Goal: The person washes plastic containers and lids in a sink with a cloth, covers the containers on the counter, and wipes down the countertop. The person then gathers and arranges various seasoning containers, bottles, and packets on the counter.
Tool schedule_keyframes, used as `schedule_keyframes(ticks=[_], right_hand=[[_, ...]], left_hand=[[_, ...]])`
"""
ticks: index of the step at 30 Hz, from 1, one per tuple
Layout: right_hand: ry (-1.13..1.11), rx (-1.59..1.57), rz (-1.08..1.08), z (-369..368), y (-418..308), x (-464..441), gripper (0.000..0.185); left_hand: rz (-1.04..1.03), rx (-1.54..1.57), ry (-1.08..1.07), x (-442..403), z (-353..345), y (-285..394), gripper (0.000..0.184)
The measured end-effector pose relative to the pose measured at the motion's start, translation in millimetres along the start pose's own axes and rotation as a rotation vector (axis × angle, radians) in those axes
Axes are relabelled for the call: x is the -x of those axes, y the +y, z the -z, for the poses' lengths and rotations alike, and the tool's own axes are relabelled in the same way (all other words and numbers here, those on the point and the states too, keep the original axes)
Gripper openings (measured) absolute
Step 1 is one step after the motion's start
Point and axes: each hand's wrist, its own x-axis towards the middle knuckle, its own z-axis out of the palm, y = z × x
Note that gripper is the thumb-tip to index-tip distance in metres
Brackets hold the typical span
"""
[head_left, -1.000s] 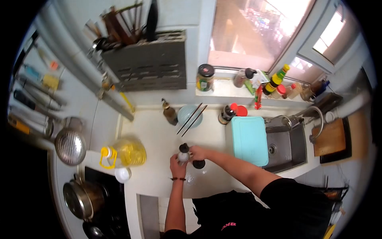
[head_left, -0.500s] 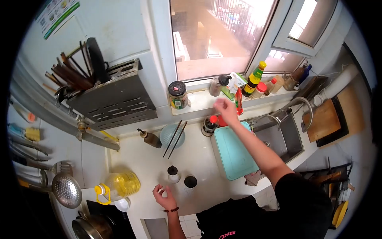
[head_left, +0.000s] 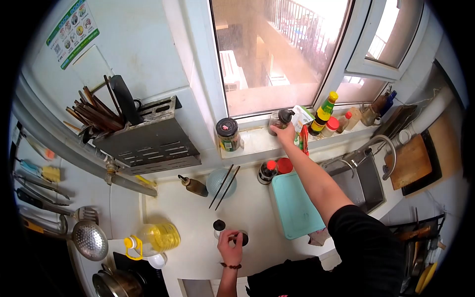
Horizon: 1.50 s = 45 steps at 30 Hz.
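Observation:
On the windowsill my right hand [head_left: 283,133] is closed round a clear jar with a black lid [head_left: 285,117]. My left hand [head_left: 230,246] is low over the counter, its fingers curled at a small black-lidded jar [head_left: 241,238]; whether they grip it is hard to make out. Just behind that hand stands a white shaker with a black top [head_left: 218,226]. Farther back are a pale blue bowl [head_left: 221,183] with two dark chopsticks [head_left: 227,186] across it and a brown dispenser bottle [head_left: 194,186].
A large oil bottle [head_left: 161,237] stands at the left. A turquoise-lidded box [head_left: 297,208] lies beside the sink [head_left: 366,185]. Sauce bottles [head_left: 324,114] and a large jar [head_left: 228,134] line the sill. A dark-capped rack of utensils [head_left: 148,138] hangs on the wall.
My right hand has gone from the counter to the windowsill and closed on the jar there. My left hand let go of the white shaker and moved right to the black-lidded jar. The view has shifted.

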Motion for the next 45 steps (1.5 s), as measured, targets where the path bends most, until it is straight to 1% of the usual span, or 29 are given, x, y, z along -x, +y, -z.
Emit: schedule_keyframes(ticks=[1,3,4,6,8,10,11,12,13,14,15,16,17,19,21,22,23,25,28,31,33,34,36,37,39,40,41,43,45], right_hand=[[-0.008,-0.01,0.021,3.3,-4.4,0.9,0.067],[-0.01,-0.037,0.072,13.4,-13.4,8.7,0.066],[-0.013,-0.062,0.118,15.4,-14.0,11.6,0.066],[-0.034,-0.076,0.12,16.6,-9.1,13.0,0.065],[-0.045,-0.082,0.125,26.9,-8.8,19.8,0.064],[-0.113,-0.028,0.214,47.8,-31.3,49.4,0.059],[-0.109,-0.027,0.221,63.5,-47.4,67.4,0.059],[-0.208,-0.069,0.213,87.2,-82.7,98.1,0.059],[-0.309,-0.112,0.201,99.1,-98.4,122.3,0.059],[-0.381,-0.067,0.216,100.9,-91.5,139.0,0.056],[-0.458,-0.02,0.226,103.1,-82.2,159.1,0.053],[-0.574,-0.137,0.201,105.3,-79.2,183.8,0.051],[-0.54,-0.201,0.306,109.5,-93.2,212.6,0.055],[-0.657,-0.57,0.2,102.2,-89.1,260.6,0.06],[-0.7,-0.257,0.45,110.2,-106.0,308.6,0.062],[-0.773,-0.203,0.488,105.1,-105.1,333.2,0.069],[-0.861,-0.211,0.352,100.3,-104.8,360.0,0.069],[-0.976,-0.226,0.33,87.7,-105.9,405.7,0.066],[-1.083,-0.223,0.349,54.1,-81.8,475.3,0.068],[-1.155,-0.225,0.408,25.4,-35.3,525.2,0.073],[-1.275,-0.158,0.315,9.0,-8.8,543.9,0.074],[-1.284,-0.159,0.315,3.1,3.6,551.5,0.074],[-1.402,-0.113,0.257,-10.1,26.8,553.8,0.081],[-1.396,-0.11,0.254,-13.1,39.1,557.9,0.081],[-1.433,0.026,0.253,-24.5,54.1,553.7,0.08],[-1.461,0.029,0.239,-25.4,54.3,551.3,0.079],[-1.392,0.032,0.338,-25.1,54.5,551.3,0.078],[-1.376,0.077,0.298,-20.4,54.0,545.8,0.079],[-1.379,0.101,0.36,-11.8,52.9,538.7,0.077]], left_hand=[[-0.004,0.001,0.002,-7.3,-7.5,7.1,0.015],[0.101,0.013,-0.115,-26.9,-23.2,23.6,0.016],[-0.038,-0.02,-0.129,-42.3,-33.6,17.5,0.017],[-0.03,-0.003,-0.188,-69.2,-53.1,19.4,0.018],[0.026,0.008,-0.224,-101.2,-76.4,23.9,0.027],[-0.086,0.026,-0.253,-130.6,-98.1,34.9,0.039],[-0.092,0.032,-0.251,-140.3,-106.9,44.2,0.039],[-0.154,0.021,-0.234,-146.7,-113.4,54.6,0.048],[-0.213,0.009,-0.217,-149.0,-115.2,61.3,0.057],[-0.207,0.01,-0.213,-145.8,-112.3,67.9,0.057],[-0.223,0.046,-0.203,-137.5,-105.6,76.5,0.064],[-0.24,0.082,-0.188,-128.9,-97.6,82.8,0.07],[-0.228,0.081,-0.177,-119.7,-85.2,83.7,0.07],[-0.214,-0.078,-0.075,-89.5,-46.0,76.2,0.073],[-0.186,-0.094,-0.053,-57.4,-8.4,66.1,0.075],[-0.124,-0.098,-0.029,-36.7,11.6,60.2,0.073],[-0.075,-0.094,0.008,-22.1,28.8,54.3,0.071],[-0.008,-0.152,0.097,15.7,65.8,39.5,0.067],[0.175,-0.155,0.226,57.4,108.5,10.2,0.063],[0.252,-0.167,0.298,92.1,129.3,-47.0,0.063],[0.278,-0.205,0.31,110.2,132.9,-103.6,0.064],[0.28,-0.224,0.307,119.4,133.7,-128.5,0.065],[0.305,-0.182,0.304,126.7,132.5,-158.0,0.066],[0.305,-0.179,0.298,133.1,132.2,-158.5,0.066],[0.304,-0.227,0.315,125.2,126.9,-161.2,0.064],[0.228,-0.294,0.316,125.0,125.9,-167.6,0.063],[0.162,-0.329,0.336,124.2,122.7,-174.9,0.065],[0.209,-0.267,0.33,119.9,117.0,-172.2,0.067],[0.24,-0.213,0.344,118.3,109.7,-157.1,0.065]])
